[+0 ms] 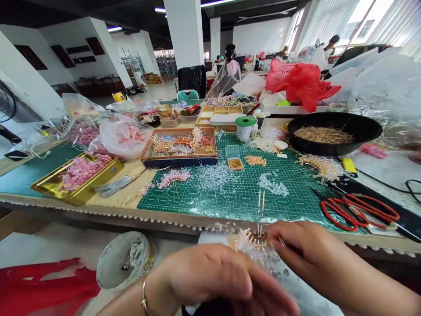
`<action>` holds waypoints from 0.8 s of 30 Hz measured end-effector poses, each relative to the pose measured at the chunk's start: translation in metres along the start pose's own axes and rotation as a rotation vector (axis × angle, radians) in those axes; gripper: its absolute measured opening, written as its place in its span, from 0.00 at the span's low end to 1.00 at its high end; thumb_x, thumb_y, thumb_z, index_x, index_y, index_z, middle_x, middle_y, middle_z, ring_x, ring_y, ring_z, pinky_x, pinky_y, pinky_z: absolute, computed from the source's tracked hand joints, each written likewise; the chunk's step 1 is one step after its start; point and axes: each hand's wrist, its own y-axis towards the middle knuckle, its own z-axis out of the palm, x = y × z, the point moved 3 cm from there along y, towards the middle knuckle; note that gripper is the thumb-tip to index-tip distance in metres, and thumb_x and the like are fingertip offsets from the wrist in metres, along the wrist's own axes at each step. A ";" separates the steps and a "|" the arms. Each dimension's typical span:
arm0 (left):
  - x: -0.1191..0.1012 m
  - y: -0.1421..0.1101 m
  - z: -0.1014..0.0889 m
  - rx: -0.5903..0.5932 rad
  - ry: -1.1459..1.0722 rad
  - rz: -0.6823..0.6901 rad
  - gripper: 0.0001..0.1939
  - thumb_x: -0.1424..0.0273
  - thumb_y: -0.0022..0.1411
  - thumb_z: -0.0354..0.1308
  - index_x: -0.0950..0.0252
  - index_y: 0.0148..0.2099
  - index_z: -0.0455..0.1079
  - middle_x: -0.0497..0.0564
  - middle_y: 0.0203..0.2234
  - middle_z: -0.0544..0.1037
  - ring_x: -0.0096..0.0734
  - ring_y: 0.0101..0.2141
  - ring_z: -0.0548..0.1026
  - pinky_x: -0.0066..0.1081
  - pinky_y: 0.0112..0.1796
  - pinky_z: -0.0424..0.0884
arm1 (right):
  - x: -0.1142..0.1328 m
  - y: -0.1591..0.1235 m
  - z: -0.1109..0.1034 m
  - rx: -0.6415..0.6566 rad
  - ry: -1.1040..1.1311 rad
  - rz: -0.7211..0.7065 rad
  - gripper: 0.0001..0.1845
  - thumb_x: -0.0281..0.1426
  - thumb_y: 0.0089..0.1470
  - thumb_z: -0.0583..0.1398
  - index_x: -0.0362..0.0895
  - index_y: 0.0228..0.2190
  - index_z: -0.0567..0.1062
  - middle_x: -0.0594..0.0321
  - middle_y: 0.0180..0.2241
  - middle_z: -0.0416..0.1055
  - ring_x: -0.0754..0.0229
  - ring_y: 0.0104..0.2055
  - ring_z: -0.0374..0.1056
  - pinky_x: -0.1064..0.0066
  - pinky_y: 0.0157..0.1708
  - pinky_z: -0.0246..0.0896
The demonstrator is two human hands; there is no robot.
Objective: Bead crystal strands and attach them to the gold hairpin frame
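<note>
A beaded hairpin (pixel 255 239) with a gold curved base and pale beads is held up just before the table edge. Its two thin metal prongs point upward. My right hand (pixel 304 245) pinches the right end of the hairpin, fingertips curled together. In front of and below the hairpin is my left hand (pixel 210 276), its back to me and its fingers stretched to the lower right; I see nothing held in it. Part of the beadwork is hidden behind the left hand. On the green cutting mat (pixel 204 202) lie loose clear beads (pixel 213 177) and a pink flower hairpin (pixel 173 177).
Red-handled scissors and pliers (pixel 342 215) lie at the right, near a black bowl (pixel 365 136) of gold pins. A gold tin (pixel 79 193) of pink flowers stands left. A small bead box (pixel 235 164) sits mid-mat. A white bucket (pixel 113 263) stands below the table.
</note>
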 end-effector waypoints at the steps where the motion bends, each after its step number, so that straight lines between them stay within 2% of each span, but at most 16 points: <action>1: -0.011 0.001 0.000 0.012 -0.032 0.065 0.26 0.51 0.62 0.61 0.64 0.53 0.77 0.56 0.42 0.82 0.33 0.35 0.81 0.23 0.28 0.70 | 0.003 -0.002 0.002 0.107 0.078 0.006 0.16 0.36 0.64 0.54 0.47 0.26 0.73 0.65 0.23 0.70 0.62 0.24 0.63 0.71 0.24 0.53; 4: -0.032 0.011 -0.014 -0.027 -0.111 0.278 0.21 0.55 0.64 0.60 0.64 0.52 0.76 0.57 0.40 0.82 0.36 0.38 0.82 0.23 0.27 0.73 | 0.009 -0.009 0.012 0.349 0.373 0.126 0.12 0.35 0.62 0.57 0.46 0.27 0.73 0.68 0.23 0.65 0.65 0.25 0.56 0.73 0.23 0.48; 6: -0.029 0.023 -0.028 -0.094 -0.160 0.309 0.19 0.58 0.63 0.62 0.67 0.48 0.77 0.57 0.39 0.81 0.37 0.39 0.82 0.24 0.30 0.75 | 0.013 -0.010 0.020 0.384 0.594 0.239 0.11 0.37 0.59 0.60 0.45 0.27 0.72 0.70 0.22 0.60 0.67 0.24 0.51 0.74 0.23 0.44; 9: -0.010 0.040 -0.045 -0.230 -0.259 0.249 0.17 0.59 0.61 0.63 0.69 0.44 0.76 0.56 0.36 0.80 0.31 0.36 0.79 0.24 0.32 0.73 | 0.016 -0.008 0.031 0.297 0.988 0.397 0.18 0.44 0.55 0.64 0.44 0.25 0.70 0.74 0.19 0.51 0.70 0.21 0.42 0.75 0.20 0.37; 11: 0.004 0.043 -0.052 -0.365 -0.237 0.192 0.16 0.60 0.62 0.62 0.69 0.42 0.75 0.54 0.36 0.78 0.28 0.34 0.77 0.24 0.33 0.72 | 0.015 -0.005 0.035 0.144 1.190 0.475 0.20 0.47 0.51 0.66 0.45 0.24 0.70 0.75 0.17 0.46 0.71 0.19 0.37 0.75 0.18 0.33; 13: 0.011 0.036 -0.055 -0.579 -0.042 0.187 0.13 0.62 0.64 0.59 0.67 0.45 0.73 0.53 0.38 0.76 0.27 0.35 0.74 0.26 0.36 0.71 | 0.012 -0.004 0.033 -0.055 1.266 0.489 0.21 0.48 0.48 0.68 0.45 0.24 0.71 0.75 0.16 0.47 0.71 0.18 0.35 0.75 0.16 0.33; 14: 0.011 0.029 -0.056 -0.715 0.139 0.230 0.13 0.63 0.66 0.58 0.65 0.48 0.72 0.52 0.41 0.75 0.29 0.37 0.74 0.28 0.39 0.71 | 0.010 -0.003 0.031 -0.146 1.275 0.480 0.20 0.47 0.48 0.69 0.45 0.24 0.72 0.74 0.16 0.48 0.71 0.18 0.36 0.75 0.16 0.34; 15: 0.007 0.020 -0.054 -0.862 0.367 0.321 0.13 0.65 0.67 0.57 0.62 0.52 0.70 0.53 0.46 0.74 0.31 0.42 0.73 0.31 0.44 0.70 | 0.009 -0.002 0.029 -0.228 1.262 0.468 0.19 0.47 0.47 0.70 0.46 0.25 0.73 0.73 0.17 0.50 0.70 0.18 0.38 0.75 0.16 0.36; 16: 0.001 0.010 -0.049 -0.992 0.629 0.469 0.14 0.67 0.68 0.56 0.60 0.55 0.68 0.54 0.50 0.72 0.35 0.48 0.71 0.35 0.48 0.69 | 0.008 -0.002 0.026 -0.302 1.226 0.462 0.17 0.46 0.48 0.70 0.47 0.26 0.74 0.72 0.18 0.53 0.69 0.19 0.42 0.75 0.16 0.40; 17: -0.005 0.001 -0.041 -1.073 0.904 0.661 0.16 0.69 0.67 0.56 0.59 0.56 0.66 0.55 0.53 0.70 0.37 0.52 0.69 0.37 0.51 0.68 | 0.008 -0.001 0.023 -0.375 1.172 0.451 0.16 0.45 0.49 0.70 0.48 0.27 0.75 0.70 0.19 0.55 0.68 0.20 0.45 0.75 0.17 0.42; 18: -0.009 -0.005 -0.029 -1.094 1.151 0.859 0.16 0.71 0.66 0.57 0.60 0.56 0.66 0.56 0.53 0.69 0.39 0.53 0.68 0.38 0.52 0.68 | 0.009 0.000 0.020 -0.435 1.098 0.433 0.14 0.45 0.50 0.69 0.49 0.27 0.75 0.69 0.19 0.56 0.67 0.20 0.48 0.74 0.16 0.44; 20: -0.012 -0.009 -0.008 -0.994 1.462 1.126 0.16 0.67 0.63 0.62 0.63 0.52 0.66 0.55 0.43 0.72 0.38 0.46 0.72 0.37 0.46 0.72 | 0.013 0.003 0.016 -0.532 0.940 0.377 0.13 0.45 0.52 0.67 0.49 0.28 0.76 0.68 0.19 0.60 0.65 0.20 0.52 0.74 0.16 0.48; 21: -0.013 -0.006 -0.001 -0.925 1.511 1.132 0.18 0.62 0.62 0.64 0.64 0.49 0.65 0.53 0.38 0.73 0.37 0.40 0.74 0.35 0.40 0.74 | 0.017 0.005 0.016 -0.548 0.873 0.353 0.13 0.44 0.52 0.67 0.49 0.27 0.76 0.68 0.19 0.62 0.65 0.19 0.55 0.75 0.15 0.50; 22: -0.015 -0.002 0.003 -0.880 1.513 1.066 0.21 0.57 0.60 0.66 0.63 0.47 0.64 0.51 0.34 0.74 0.34 0.34 0.75 0.34 0.35 0.74 | 0.021 0.006 0.016 -0.554 0.804 0.335 0.12 0.44 0.53 0.66 0.49 0.27 0.76 0.68 0.19 0.65 0.65 0.19 0.57 0.75 0.15 0.53; 24: -0.018 0.008 0.007 -0.855 1.414 0.830 0.23 0.53 0.57 0.67 0.62 0.43 0.63 0.49 0.30 0.75 0.31 0.28 0.74 0.31 0.30 0.73 | 0.028 0.008 0.015 -0.558 0.625 0.293 0.11 0.42 0.55 0.64 0.49 0.26 0.76 0.67 0.20 0.69 0.64 0.20 0.63 0.76 0.18 0.60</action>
